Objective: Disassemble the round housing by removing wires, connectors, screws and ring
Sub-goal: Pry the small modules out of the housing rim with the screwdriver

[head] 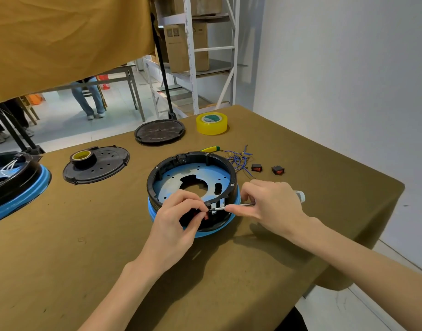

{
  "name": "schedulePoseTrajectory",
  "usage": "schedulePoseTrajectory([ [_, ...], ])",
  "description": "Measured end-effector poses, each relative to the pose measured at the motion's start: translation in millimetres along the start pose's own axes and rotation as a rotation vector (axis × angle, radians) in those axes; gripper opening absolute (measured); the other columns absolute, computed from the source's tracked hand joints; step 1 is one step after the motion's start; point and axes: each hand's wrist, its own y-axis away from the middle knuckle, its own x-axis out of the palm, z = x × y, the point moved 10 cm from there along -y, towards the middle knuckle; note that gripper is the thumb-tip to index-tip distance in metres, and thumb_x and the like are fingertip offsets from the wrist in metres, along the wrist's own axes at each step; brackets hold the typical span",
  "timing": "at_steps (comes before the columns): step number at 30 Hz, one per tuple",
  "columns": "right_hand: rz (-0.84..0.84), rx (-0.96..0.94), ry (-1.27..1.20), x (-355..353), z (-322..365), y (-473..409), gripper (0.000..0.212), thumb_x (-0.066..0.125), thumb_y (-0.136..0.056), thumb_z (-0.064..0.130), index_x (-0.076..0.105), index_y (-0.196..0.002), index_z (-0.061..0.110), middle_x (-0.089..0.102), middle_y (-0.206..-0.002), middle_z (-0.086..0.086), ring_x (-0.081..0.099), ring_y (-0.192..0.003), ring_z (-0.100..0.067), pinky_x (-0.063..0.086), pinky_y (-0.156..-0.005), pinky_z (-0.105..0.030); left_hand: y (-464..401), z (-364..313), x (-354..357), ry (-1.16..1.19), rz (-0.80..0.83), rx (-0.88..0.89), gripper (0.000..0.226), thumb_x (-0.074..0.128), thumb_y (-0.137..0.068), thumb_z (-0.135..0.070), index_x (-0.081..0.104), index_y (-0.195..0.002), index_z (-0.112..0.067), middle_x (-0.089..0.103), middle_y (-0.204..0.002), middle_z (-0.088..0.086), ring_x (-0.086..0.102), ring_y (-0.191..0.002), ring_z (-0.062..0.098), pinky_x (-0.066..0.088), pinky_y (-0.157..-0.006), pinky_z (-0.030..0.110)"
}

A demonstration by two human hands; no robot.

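The round housing sits mid-counter, with loose blue wires and two removed rocker switches at its 2 o'clock. At its 6 o'clock wall, the left hand has its fingers pinched on a red switch. The right hand has its fingers clamped on a screwdriver, tip at the slot beside that switch.

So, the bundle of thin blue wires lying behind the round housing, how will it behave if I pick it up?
The bundle of thin blue wires will probably be floppy: the strands lie bent and tangled on the brown table cloth. It looks light, being only thin strands with small metal terminals. Lifted by one wire, the others may trail along or drop free.
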Motion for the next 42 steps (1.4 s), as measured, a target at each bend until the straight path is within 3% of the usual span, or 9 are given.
schedulePoseTrajectory([
  [5, 0.039, -0.101, 0.093, -1, 7, -25, 0.066, 0.045, -0.083, 0.083, 0.053, -0.076, 0.019, 0.052, -0.061, 0.008, 0.045, -0.047, -0.013, 0.029, -0.043, -0.025, -2, -3, -1, -0.02, 0.006, 0.001, 0.019, 0.076, -0.087, -0.008, 0.073, -0.1, -0.022, 0.063, -0.106, -0.014, 0.061, -0.107, 0.009, 0.052, -0.092, 0.019],
  [8, 0.127, -0.149, 0.191, 2, 13, -37, 0.072, 0.033, -0.082, 0.086, 0.055, -0.086, 0.018, 0.055, -0.066, 0.006, 0.049, -0.049, -0.015, 0.038, -0.043, -0.029, -3, -1, -2, -0.038, 0.01, 0.004, 0.024, 0.076, -0.087, -0.01, 0.073, -0.107, -0.023, 0.064, -0.107, -0.014, 0.061, -0.107, 0.008, 0.053, -0.091, 0.019],
  [10, 0.155, -0.105, 0.213, 4, 12, -32, 0.073, 0.024, -0.082, 0.089, 0.052, -0.083, 0.022, 0.054, -0.065, 0.008, 0.051, -0.05, -0.013, 0.042, -0.046, -0.029, -2, 0, -4, -0.045, -0.002, 0.013, 0.03, 0.076, -0.087, -0.011, 0.074, -0.113, -0.023, 0.065, -0.109, -0.013, 0.062, -0.108, 0.008, 0.052, -0.093, 0.018],
  [15, 0.233, 0.23, 0.033, 13, -5, -4, 0.072, 0.025, -0.076, 0.094, 0.046, -0.065, 0.026, 0.049, -0.051, 0.006, 0.045, -0.045, -0.007, 0.03, -0.044, -0.023, 0, -1, -7, -0.018, -0.056, 0.066, 0.023, 0.072, -0.088, -0.02, 0.079, -0.11, -0.021, 0.069, -0.112, -0.009, 0.064, -0.108, 0.004, 0.053, -0.097, 0.017],
  [18, 0.259, 0.281, -0.036, 16, -5, 2, 0.07, 0.03, -0.077, 0.092, 0.047, -0.062, 0.026, 0.046, -0.049, 0.005, 0.043, -0.044, -0.008, 0.031, -0.044, -0.021, 2, -3, -6, -0.014, -0.068, 0.085, 0.02, 0.069, -0.09, -0.026, 0.08, -0.105, -0.019, 0.07, -0.111, -0.008, 0.064, -0.107, 0.006, 0.055, -0.096, 0.022],
  [24, 0.256, 0.29, -0.057, 15, -3, 2, 0.075, 0.027, -0.075, 0.093, 0.05, -0.059, 0.023, 0.046, -0.048, 0.005, 0.046, -0.044, -0.009, 0.038, -0.045, -0.025, 1, 1, -4, -0.022, -0.036, 0.039, 0.024, 0.076, -0.087, -0.011, 0.079, -0.107, -0.023, 0.067, -0.109, -0.014, 0.062, -0.107, 0.009, 0.055, -0.094, 0.028],
  [28, 0.232, 0.194, 0.038, 7, 2, -12, 0.073, 0.025, -0.076, 0.092, 0.045, -0.059, 0.024, 0.046, -0.049, 0.006, 0.046, -0.045, -0.01, 0.033, -0.043, -0.025, 0, -1, -6, -0.007, -0.035, 0.036, 0.025, 0.079, -0.084, -0.004, 0.079, -0.102, -0.021, 0.068, -0.106, -0.014, 0.064, -0.105, 0.009, 0.055, -0.093, 0.025],
  [36, 0.111, -0.241, 0.293, -9, 31, -36, 0.066, 0.028, -0.089, 0.079, 0.046, -0.067, 0.019, 0.048, -0.063, 0.006, 0.048, -0.047, -0.017, 0.035, -0.043, -0.03, -1, -6, -10, -0.014, -0.04, 0.051, 0.028, 0.083, -0.081, -0.001, 0.08, -0.103, -0.019, 0.072, -0.106, -0.01, 0.067, -0.103, 0.007, 0.054, -0.095, 0.02],
  [42, 0.154, -0.168, 0.34, -5, 28, -32, 0.069, 0.02, -0.087, 0.082, 0.047, -0.066, 0.023, 0.05, -0.065, 0.009, 0.052, -0.052, -0.013, 0.043, -0.048, -0.028, 0, -7, -8, -0.039, -0.034, 0.084, 0.032, 0.08, -0.083, -0.003, 0.079, -0.112, -0.017, 0.07, -0.113, -0.007, 0.066, -0.106, 0.009, 0.055, -0.097, 0.022],
])
